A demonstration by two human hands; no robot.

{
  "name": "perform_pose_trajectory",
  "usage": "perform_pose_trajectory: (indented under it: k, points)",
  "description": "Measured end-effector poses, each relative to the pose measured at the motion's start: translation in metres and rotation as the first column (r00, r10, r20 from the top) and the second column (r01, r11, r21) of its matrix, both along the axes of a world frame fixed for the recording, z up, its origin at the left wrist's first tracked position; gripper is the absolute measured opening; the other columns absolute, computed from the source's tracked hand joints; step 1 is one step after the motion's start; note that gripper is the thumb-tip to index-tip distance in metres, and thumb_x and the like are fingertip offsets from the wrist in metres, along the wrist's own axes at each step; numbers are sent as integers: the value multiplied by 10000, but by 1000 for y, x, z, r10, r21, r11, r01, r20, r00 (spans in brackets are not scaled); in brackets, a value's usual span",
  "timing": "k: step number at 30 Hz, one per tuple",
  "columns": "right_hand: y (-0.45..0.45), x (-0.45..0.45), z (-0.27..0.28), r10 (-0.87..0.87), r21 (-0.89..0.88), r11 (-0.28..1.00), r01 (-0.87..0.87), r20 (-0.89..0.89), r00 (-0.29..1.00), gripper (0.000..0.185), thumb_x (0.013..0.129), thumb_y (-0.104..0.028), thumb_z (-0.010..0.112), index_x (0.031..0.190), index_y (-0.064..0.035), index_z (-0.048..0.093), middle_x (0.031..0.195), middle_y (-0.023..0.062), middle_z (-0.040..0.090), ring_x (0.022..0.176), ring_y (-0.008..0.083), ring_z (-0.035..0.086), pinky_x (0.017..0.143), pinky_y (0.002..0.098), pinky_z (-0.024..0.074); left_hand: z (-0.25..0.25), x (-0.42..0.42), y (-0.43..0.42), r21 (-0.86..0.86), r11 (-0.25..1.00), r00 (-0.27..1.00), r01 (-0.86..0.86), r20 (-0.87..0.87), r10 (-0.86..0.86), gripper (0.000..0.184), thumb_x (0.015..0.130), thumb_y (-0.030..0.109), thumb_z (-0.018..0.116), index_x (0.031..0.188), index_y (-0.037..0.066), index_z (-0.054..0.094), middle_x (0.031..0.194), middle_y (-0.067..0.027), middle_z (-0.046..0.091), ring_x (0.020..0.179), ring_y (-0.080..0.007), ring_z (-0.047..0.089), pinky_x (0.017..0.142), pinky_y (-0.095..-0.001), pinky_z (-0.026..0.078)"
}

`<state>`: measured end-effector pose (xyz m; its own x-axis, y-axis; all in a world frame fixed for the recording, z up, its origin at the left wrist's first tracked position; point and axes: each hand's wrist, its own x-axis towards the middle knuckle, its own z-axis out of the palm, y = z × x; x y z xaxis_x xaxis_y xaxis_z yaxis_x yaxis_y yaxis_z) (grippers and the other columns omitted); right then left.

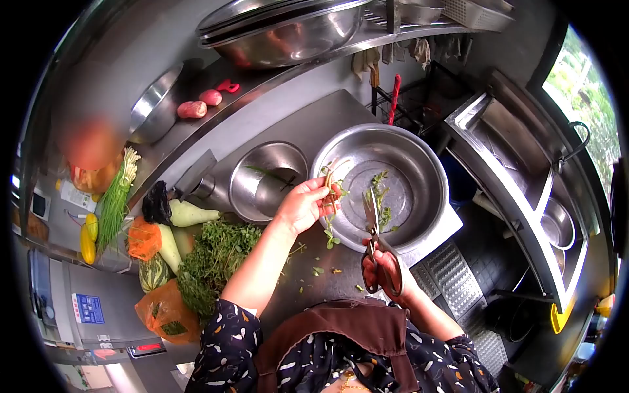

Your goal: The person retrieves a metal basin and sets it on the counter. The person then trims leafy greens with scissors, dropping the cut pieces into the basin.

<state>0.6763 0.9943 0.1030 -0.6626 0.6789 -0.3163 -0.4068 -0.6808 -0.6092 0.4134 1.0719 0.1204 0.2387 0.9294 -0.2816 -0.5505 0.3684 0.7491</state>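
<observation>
On my feed: left hand (306,204) grip pinches leafy sprigs (331,237) at the steel basin's (429,157) left rim | right hand (396,274) grip clasps scissors (373,219) | I'd judge: careless closing could nick fingers; overhanging leaves could drop onto the table (313,263).

Brown on my apron (327,333), and under it my black shirt (226,340), scattered with white and orange flecks! Green leaves on my sprig (330,237), silver blades and dark handles on my scissors (374,229). Silver again, the wide basin (434,171). Deep green for the leafy heap (216,259), orange for the bag (160,318), pale green for the gourd (191,213), green and cream stripes on the squash (154,272), and spring onions (116,200) running green to white!
</observation>
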Motion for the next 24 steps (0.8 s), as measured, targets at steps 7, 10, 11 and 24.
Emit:
perform_pose_trajectory:
  k: [7, 10, 11, 24]
  points:
    - [-9, 1, 5, 53, 113, 992, -62, 85, 995, 533, 904, -273, 627, 1325, -57, 383, 735, 7, 458, 607, 105, 468, 535, 259, 412, 0, -66, 5, 145, 905, 889, -400, -178, 422, 151, 931, 35, 512, 1061, 33, 590, 973, -115, 646, 892, -226, 648, 792, -381, 568]
    - [-14, -1, 2, 123, 104, 985, -136, 123, 985, 517, 904, -260, 630, 1323, -73, 392, 740, -6, 453, 613, 91, 452, 535, 248, 406, -4, -92, 6, 115, 852, 838, -511, -154, 524, 104, 932, 41, 525, 1024, 53, 573, 963, -109, 652, 885, -228, 651, 776, -367, 561]
    - [-14, -3, 3, 133, 105, 984, -146, 121, 984, 517, 904, -260, 630, 1323, -73, 392, 740, -6, 453, 613, 91, 452, 535, 248, 406, -6, -98, 5, 89, 832, 819, -548, -147, 555, 96, 929, 36, 528, 1015, 65, 559, 949, -100, 652, 875, -225, 653, 770, -368, 561]
    - [-5, -52, 24, 276, 174, 935, -308, 186, 943, 516, 911, -254, 623, 1324, -45, 394, 728, 20, 485, 586, 107, 487, 525, 239, 398, -21, -90, 20, -196, 746, 738, -637, 124, 663, 227, 971, 269, 507, 859, 72, 520, 900, -166, 622, 890, -355, 637, 751, -490, 526]
